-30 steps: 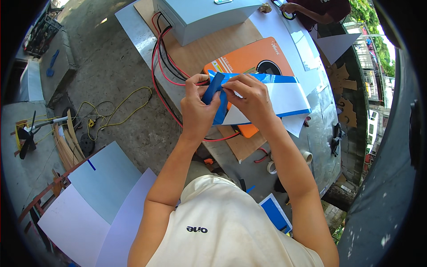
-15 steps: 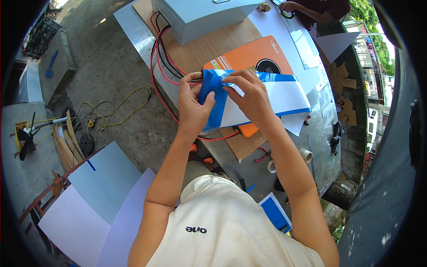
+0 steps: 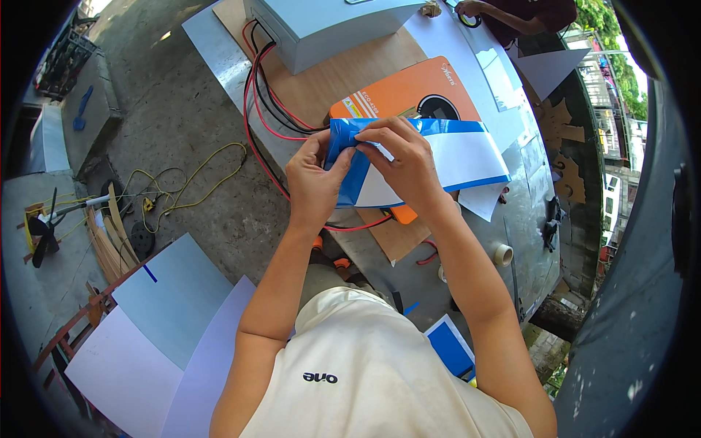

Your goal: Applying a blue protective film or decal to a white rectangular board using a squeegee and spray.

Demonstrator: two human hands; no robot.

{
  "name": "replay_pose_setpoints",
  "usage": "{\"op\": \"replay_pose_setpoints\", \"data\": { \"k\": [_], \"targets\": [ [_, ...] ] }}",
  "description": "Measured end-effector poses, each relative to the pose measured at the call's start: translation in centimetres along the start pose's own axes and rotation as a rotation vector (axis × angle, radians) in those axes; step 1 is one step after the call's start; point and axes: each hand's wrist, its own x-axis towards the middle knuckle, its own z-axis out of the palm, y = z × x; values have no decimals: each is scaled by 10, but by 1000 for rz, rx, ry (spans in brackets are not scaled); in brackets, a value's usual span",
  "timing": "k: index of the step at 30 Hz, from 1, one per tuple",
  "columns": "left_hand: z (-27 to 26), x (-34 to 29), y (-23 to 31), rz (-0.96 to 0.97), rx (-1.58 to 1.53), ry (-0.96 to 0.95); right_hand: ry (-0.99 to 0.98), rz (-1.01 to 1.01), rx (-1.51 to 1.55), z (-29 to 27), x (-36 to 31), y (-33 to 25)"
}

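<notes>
Up in front of my chest is a strip of glossy blue film with a white face [image 3: 467, 157], partly curled at its left end. My left hand [image 3: 315, 179] grips that blue end between thumb and fingers. Close beside it, my right hand [image 3: 404, 160] pinches the film's upper edge with thumb and fingertips. The strip's far end reaches to the right, unsupported by a hand. Behind and beneath it lies an orange box-shaped device [image 3: 409, 84] with a round black dial, partly covered by the film.
A grey metal box [image 3: 328, 36] with red and black cables [image 3: 252, 120] stands on the wooden board. Tape [image 3: 503, 255] and red-handled pliers [image 3: 428, 255] lie on the table. Another person's hand [image 3: 471, 9] is at a black ring [image 3: 469, 22]. Pale panels [image 3: 175, 292] lean at lower left.
Both hands have shifted slightly left, and my left fingers have curled in closer to my right fingertips. The film's blue left end looks more folded over.
</notes>
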Motion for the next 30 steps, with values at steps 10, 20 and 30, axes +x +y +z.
{"op": "replay_pose_setpoints", "data": {
  "k": [10, 20, 30],
  "targets": [
    [3, -3, 10, 104, 140, 14, -12, 0, 36, -7, 3, -2],
    [6, -6, 15, 50, 78, 26, 40, -140, -51, -10, -4, -2],
    [6, -9, 21, 52, 54, 41, 93, -177, -38, -6, -4, -3]
  ]
}}
